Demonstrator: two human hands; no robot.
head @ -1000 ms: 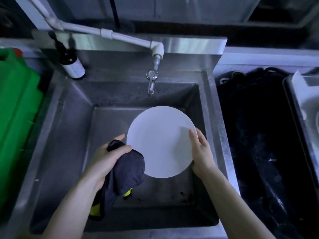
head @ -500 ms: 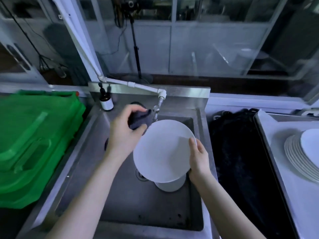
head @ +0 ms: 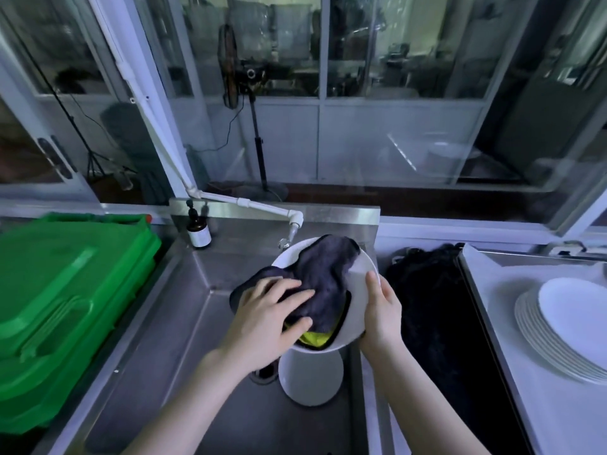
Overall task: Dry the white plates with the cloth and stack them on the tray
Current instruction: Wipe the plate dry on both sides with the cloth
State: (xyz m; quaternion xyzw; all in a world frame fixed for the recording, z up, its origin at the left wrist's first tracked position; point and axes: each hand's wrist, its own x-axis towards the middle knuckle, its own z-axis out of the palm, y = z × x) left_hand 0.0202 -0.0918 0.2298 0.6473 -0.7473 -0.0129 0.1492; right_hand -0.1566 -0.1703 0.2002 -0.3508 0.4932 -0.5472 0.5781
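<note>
Over the steel sink [head: 184, 326] I hold a white plate [head: 359, 290] tilted toward me. My right hand [head: 381, 310] grips its right rim, thumb on the face. A dark grey cloth [head: 323, 274] with a yellow underside lies spread over the plate's face. My left hand [head: 269, 320] presses flat on the cloth, fingers spread. Another white plate [head: 310, 379] lies in the sink below, partly hidden. At the right, a stack of several white plates [head: 571, 326] sits on the tray [head: 486, 290].
A tap [head: 292, 229] on a white pipe hangs just behind the held plate. A brown soap bottle [head: 198, 229] stands at the sink's back left. Green crates [head: 65, 300] fill the left side. A dark black basin [head: 437, 326] lies between sink and tray.
The cloth, bunched in my left hand at the plate's top edge before, now lies spread over the plate's face under my flat hand. The view has lifted, showing more of the tray.
</note>
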